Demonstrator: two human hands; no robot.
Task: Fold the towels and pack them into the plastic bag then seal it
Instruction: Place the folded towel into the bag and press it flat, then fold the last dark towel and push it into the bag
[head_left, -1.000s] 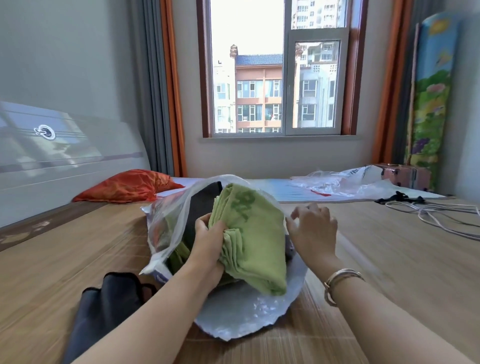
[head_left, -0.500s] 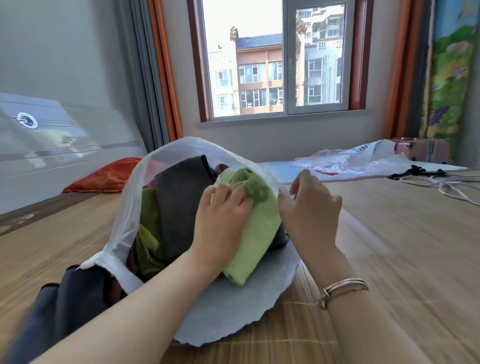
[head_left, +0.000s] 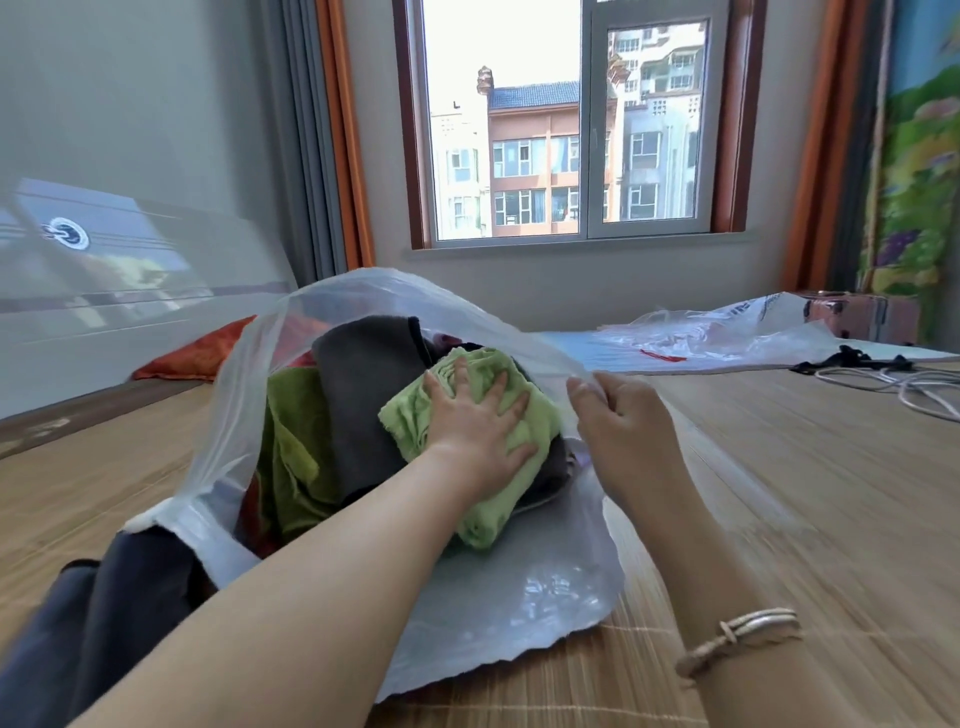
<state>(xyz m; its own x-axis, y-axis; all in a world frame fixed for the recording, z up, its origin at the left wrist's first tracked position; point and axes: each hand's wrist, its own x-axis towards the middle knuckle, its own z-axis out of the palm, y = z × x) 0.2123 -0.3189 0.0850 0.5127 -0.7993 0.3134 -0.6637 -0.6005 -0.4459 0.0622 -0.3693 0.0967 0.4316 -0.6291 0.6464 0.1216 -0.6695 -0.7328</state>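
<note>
Pressing flat, fingers spread, the left hand (head_left: 475, 426) pushes a folded light-green towel (head_left: 470, 415) into the translucent white plastic bag (head_left: 519, 587); the right hand (head_left: 621, 415) pinches its upper rim.

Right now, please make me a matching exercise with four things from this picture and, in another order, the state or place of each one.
Things:
1. left hand
2. right hand
3. grey towel
4. second plastic bag

States or places:
A. lies far away, near the window wall
B. pinches the edge of the plastic bag
C. presses flat on the light green towel
D. stands inside the bag, behind the green one

Pairs: 1-C, 2-B, 3-D, 4-A
</note>
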